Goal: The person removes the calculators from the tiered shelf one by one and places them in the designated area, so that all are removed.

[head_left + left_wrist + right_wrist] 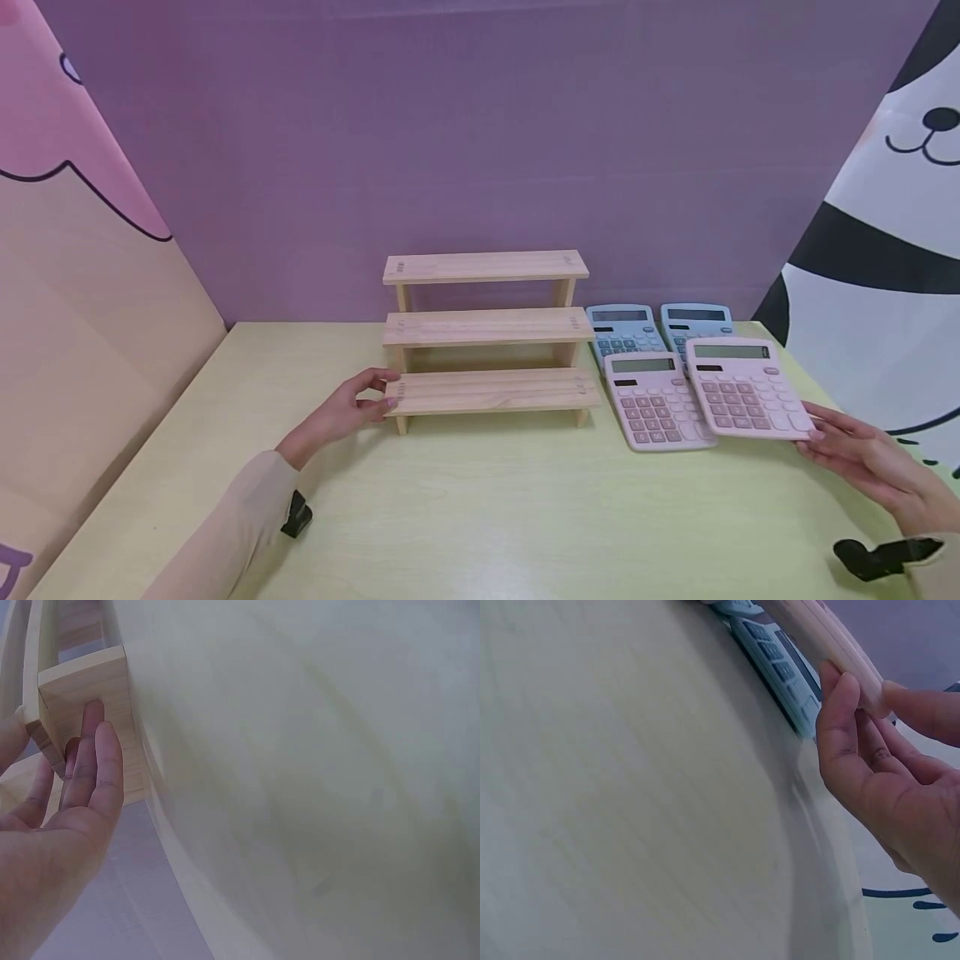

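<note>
A three-step wooden shelf [491, 392] stands near the back of the table. At the left end of its lowest step, my left hand [352, 410] pinches the board, thumb on one face and fingers beneath, as the left wrist view shows. My right hand [873, 458] pinches the lower right corner of a pink calculator [742, 392] between thumb and fingers. That calculator is raised off the table and overlaps a second pink calculator [652, 412] in the head view. Behind them lie two blue calculators [622, 321], one partly covered by the raised one.
The pale wooden table [480, 517] ends at a purple backdrop [480, 150] behind the shelf. A pink and beige printed panel [90, 317] borders the left side, a panda-print panel [877, 317] the right. Black wrist straps show at both sleeves.
</note>
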`<state>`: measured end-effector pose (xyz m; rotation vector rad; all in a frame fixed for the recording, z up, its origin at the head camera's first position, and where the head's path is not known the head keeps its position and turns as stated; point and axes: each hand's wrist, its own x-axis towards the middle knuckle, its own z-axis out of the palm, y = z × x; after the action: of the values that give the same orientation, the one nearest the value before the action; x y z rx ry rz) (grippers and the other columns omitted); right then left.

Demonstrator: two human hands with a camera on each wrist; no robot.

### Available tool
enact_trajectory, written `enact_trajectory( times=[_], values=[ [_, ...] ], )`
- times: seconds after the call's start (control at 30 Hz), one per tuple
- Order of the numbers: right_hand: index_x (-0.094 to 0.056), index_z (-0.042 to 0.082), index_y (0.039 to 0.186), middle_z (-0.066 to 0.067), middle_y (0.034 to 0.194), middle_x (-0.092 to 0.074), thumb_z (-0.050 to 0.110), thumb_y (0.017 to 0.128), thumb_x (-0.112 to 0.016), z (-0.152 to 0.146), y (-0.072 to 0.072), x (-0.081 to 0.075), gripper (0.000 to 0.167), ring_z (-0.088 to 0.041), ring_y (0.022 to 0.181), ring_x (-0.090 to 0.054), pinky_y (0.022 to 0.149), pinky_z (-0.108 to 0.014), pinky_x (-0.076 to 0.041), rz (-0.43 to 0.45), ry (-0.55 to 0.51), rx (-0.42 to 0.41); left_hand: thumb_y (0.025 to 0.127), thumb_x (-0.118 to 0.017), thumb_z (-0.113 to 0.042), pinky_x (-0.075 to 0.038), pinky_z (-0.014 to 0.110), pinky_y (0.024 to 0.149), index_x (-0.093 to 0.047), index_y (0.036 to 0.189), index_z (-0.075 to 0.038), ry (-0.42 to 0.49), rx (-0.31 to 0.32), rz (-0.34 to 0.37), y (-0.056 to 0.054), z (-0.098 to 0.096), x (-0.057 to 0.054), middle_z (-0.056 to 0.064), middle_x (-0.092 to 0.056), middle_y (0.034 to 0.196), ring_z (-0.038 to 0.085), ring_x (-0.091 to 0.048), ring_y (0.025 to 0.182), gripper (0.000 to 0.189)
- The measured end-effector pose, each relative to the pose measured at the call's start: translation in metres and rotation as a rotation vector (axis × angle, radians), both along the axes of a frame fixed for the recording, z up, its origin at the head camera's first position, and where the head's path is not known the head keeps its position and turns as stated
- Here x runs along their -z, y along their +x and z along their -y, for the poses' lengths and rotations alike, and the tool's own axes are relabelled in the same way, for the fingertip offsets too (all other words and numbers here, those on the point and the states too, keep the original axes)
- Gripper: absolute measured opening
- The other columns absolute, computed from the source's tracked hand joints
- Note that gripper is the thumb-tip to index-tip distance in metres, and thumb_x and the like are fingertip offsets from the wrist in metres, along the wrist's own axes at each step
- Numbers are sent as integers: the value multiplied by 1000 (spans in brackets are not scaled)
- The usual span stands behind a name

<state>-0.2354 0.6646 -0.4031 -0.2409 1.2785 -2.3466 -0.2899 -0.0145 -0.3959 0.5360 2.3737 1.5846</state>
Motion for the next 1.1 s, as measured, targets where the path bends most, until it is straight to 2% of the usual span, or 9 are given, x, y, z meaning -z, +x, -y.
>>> enact_trajectory(
  times=[0.07,0.37,0.6,0.9,1.1],
  values=[
    [-63,17,116,-5,109,-64,-8,97,-19,-3,0,2,53,-23,99,-62,88,-33,-52,-10,3,-3,91,-57,-16,-54,35,84,-40,132,-5,1,0,0,-1,1,1,20,-40,116,22,-60,93,46],
    [-64,18,113,-4,108,-65,-6,98,-23,-14,2,6,50,-23,99,-62,89,-34,-52,61,-3,-7,91,-57,-16,-54,35,84,-40,132,-5,1,-4,-5,-1,1,3,20,-41,115,22,-59,92,46],
    [-65,19,113,-4,107,-65,-6,98,-25,-17,-1,10,49,-23,99,-62,89,-33,-51,74,14,-15,91,-57,-16,-54,35,84,-40,132,-5,2,-4,-7,-1,2,3,20,-40,115,27,-60,93,46],
    [-67,22,107,-1,103,-66,-4,96,-36,-18,-5,13,42,-21,95,-63,87,-32,-53,111,104,65,91,-57,-16,-54,36,84,-40,132,-5,4,2,-7,0,2,2,20,-40,115,22,-59,92,46],
    [-67,21,108,-2,104,-66,-5,97,-31,-19,-7,11,46,-20,96,-63,87,-31,-52,104,99,34,91,-57,-17,-54,36,84,-40,132,-5,-5,-11,3,0,0,1,19,-40,116,23,-59,93,47]
  ],
)
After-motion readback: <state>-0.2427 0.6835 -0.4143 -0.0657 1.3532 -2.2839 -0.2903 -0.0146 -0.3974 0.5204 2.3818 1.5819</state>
